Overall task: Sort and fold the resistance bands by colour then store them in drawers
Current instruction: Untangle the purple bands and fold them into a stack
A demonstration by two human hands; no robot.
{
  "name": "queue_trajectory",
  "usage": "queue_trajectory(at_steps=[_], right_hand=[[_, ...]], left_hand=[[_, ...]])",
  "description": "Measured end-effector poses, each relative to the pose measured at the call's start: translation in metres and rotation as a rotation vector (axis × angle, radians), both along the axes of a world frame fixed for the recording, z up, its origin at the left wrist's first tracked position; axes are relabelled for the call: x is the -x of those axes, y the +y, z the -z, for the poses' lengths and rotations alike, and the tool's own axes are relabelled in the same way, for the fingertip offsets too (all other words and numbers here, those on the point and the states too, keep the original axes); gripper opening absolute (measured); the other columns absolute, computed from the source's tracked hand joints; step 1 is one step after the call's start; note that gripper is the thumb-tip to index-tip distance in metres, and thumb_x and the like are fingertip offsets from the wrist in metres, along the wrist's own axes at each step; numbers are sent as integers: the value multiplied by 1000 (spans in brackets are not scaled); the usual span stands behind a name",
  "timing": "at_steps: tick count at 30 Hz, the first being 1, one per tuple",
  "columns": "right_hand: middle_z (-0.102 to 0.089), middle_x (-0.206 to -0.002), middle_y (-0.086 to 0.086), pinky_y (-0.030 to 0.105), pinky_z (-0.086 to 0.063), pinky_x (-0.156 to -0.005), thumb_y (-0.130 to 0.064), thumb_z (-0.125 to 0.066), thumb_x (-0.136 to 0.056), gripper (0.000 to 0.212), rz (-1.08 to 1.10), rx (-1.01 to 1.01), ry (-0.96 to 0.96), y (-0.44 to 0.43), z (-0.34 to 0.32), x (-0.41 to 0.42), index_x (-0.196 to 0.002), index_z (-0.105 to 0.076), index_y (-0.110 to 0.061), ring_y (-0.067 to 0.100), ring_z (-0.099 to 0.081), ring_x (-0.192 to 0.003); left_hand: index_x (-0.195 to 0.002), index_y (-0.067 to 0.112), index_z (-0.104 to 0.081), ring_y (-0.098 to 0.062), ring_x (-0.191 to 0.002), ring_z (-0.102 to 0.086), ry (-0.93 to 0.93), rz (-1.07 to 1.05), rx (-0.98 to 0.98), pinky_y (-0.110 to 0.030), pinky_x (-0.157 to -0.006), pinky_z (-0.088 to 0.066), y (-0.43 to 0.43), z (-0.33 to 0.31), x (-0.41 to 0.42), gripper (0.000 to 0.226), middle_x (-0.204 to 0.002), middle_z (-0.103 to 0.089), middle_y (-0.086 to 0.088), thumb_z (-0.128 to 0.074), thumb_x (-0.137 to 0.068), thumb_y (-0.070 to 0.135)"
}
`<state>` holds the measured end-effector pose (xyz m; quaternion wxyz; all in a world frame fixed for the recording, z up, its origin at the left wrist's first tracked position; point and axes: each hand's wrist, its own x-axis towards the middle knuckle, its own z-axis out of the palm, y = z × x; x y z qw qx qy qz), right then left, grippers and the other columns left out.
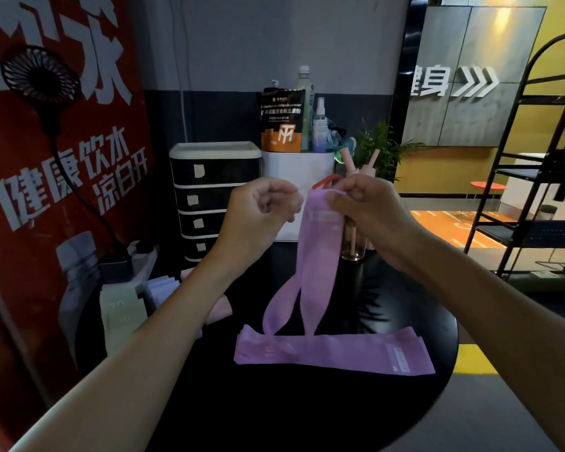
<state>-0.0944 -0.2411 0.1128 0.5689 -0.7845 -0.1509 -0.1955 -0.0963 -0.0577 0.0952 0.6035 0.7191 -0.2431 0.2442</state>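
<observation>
Forearms reach in from the near edge of the round black surface (307, 415), which lies bare between that edge and a flat stack of purple bands (333, 352). The stack runs crosswise, its right end close to the surface's right edge. Above it, the right hand (369, 210) pinches the top edge of one purple band (320, 249), which hangs down with its lower loop meeting the left half of the stack. The left hand (261, 210) has its fingers curled just beside the band's upper left corner; blur hides whether it grasps it. Along the left edge lie pale green bands (118, 308), lavender bands (162, 288) and a pink band (219, 309). The drawer unit (209, 197) stands at the far edge, its drawers closed.
</observation>
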Motion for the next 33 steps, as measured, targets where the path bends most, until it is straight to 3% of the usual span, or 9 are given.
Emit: queue_trajectory(at_steps=[2, 6, 8, 11, 15, 18, 23, 28, 33], right_hand=[[-68, -83, 13, 40, -49, -67, -12, -67, -91, 8, 28, -13, 41, -9, 12, 1, -84, -66, -15, 24, -58, -71], [-69, -96, 11, 31, -51, -65, -2, -63, -91, 11, 61, -110, 150, -31, 39, 10, -95, -63, -13, 20, -63, -79], [-69, -101, 11, 26, -52, -67, 0, -63, -91, 16, 76, -124, 180, -40, 51, 14, -105, -63, -8, 20, -65, -85], [-69, -101, 11, 15, -48, -57, 0, -62, -92, 16, 85, -133, 209, -49, 65, 21, -106, -62, -9, 14, -64, -80], [-68, -102, 10, 18, -48, -63, 0, -60, -93, 16, 77, -147, 235, -54, 74, 27, -101, -61, -15, 14, -64, -85], [-67, -95, 6, 15, -47, -59, 1, -59, -93, 17, 91, -148, 238, -58, 81, 30, -104, -61, -12, 11, -64, -81], [-66, -95, 8, 23, -45, -65, 2, -60, -92, 19, 150, -147, 269, -69, 97, 34, -104, -62, -13, 16, -62, -83], [-63, -87, 5, 17, -44, -61, 4, -61, -91, 21, 182, -147, 277, -78, 110, 38, -107, -62, -9, 10, -58, -75], [-63, -92, 6, 21, -43, -65, 4, -61, -91, 22, 197, -148, 274, -85, 114, 37, -109, -62, -9, 11, -59, -79]], left_hand=[[-93, 15, -69, 0, -70, -64, 38, -4, -56, -15, -69, -50, 4, 24, -4, 12, -80, -71, 3, -71, -88, 4], [-81, 31, -69, 2, -73, -62, 153, -49, -425, -16, -73, -49, 12, 86, -7, 18, -81, -70, 11, -73, -88, 14], [-85, 31, -70, -1, -77, -61, 197, -38, -533, -18, -74, -48, 12, 109, -6, 13, -87, -68, 10, -73, -88, 18], [-90, 30, -71, 0, -81, -60, 229, -2, -569, -16, -75, -47, 9, 125, -2, 8, -91, -64, 12, -72, -89, 22], [-104, 28, -71, -6, -90, -62, 238, 30, -637, -27, -84, -53, -1, 130, -6, 13, -101, -64, 8, -70, -91, 27], [-113, 30, -70, -8, -96, -59, 255, 69, -749, -36, -91, -52, -8, 134, -10, 21, -108, -60, 9, -67, -93, 32], [-128, 34, -64, -9, -134, -38, 180, 77, -1041, -42, -107, -32, -19, 140, -16, 31, -145, -48, 15, -60, -97, 33], [-121, 34, -68, -5, -122, -45, 147, 64, -1131, -36, -98, -23, -23, 146, -22, 26, -121, -62, 20, -59, -96, 34], [-117, 35, -70, -6, -110, -47, 37, 18, -1091, -34, -97, -25, -21, 141, -22, 31, -91, -54, 21, -58, -93, 20]])
